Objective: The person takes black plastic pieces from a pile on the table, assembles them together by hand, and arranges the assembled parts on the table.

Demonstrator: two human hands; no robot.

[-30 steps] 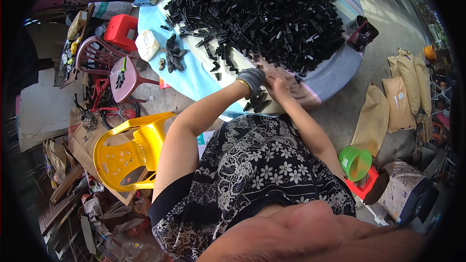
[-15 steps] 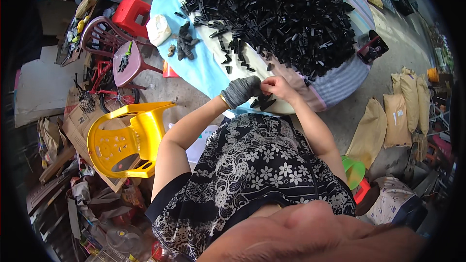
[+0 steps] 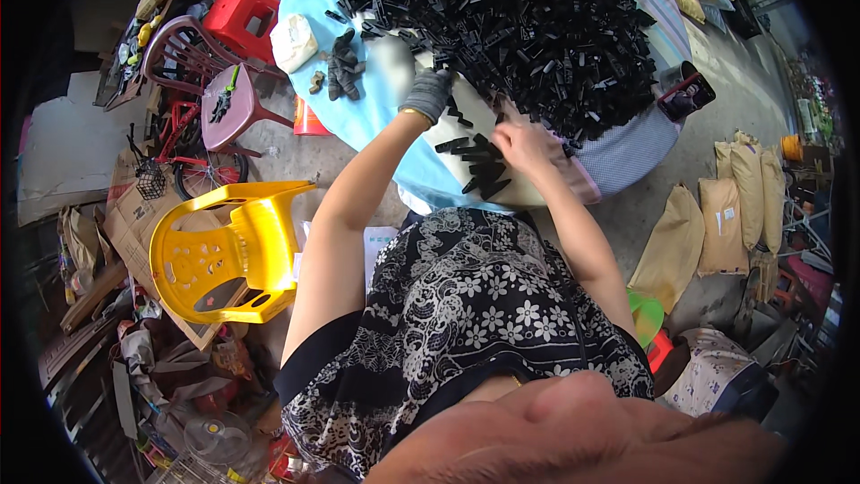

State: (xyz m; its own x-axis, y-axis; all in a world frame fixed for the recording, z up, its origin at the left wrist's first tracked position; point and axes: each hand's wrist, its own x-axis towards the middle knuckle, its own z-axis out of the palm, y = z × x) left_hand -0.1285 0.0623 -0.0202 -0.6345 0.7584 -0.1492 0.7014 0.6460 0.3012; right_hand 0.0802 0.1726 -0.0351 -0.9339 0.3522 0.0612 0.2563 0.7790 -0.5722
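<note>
A large heap of small, long black plastic pieces (image 3: 502, 27) covers the far part of the cloth-draped table (image 3: 408, 175). My left hand (image 3: 427, 94), in a grey knit glove, reaches the heap's near left edge. Its fingertips point away among the black pieces, so their grip is hidden. Nearer to me lies a small group of loose black pieces (image 3: 475, 161). Just right of this group is my bare right hand (image 3: 526, 145), its fingers curled together and slightly blurred. Whatever they may hold is too small to make out.
Grey gloves (image 3: 342, 67) and a white bag (image 3: 293, 43) lie at the table's left. A phone (image 3: 686, 96) stands at its right edge. Left of me are a yellow chair (image 3: 224, 251) and a pink chair (image 3: 233, 112). Brown sacks (image 3: 722, 226) stand on the right.
My left hand has moved away from my right hand, forward and left to the heap's edge. My right hand has shifted slightly right, and more of the loose black pieces show before me.
</note>
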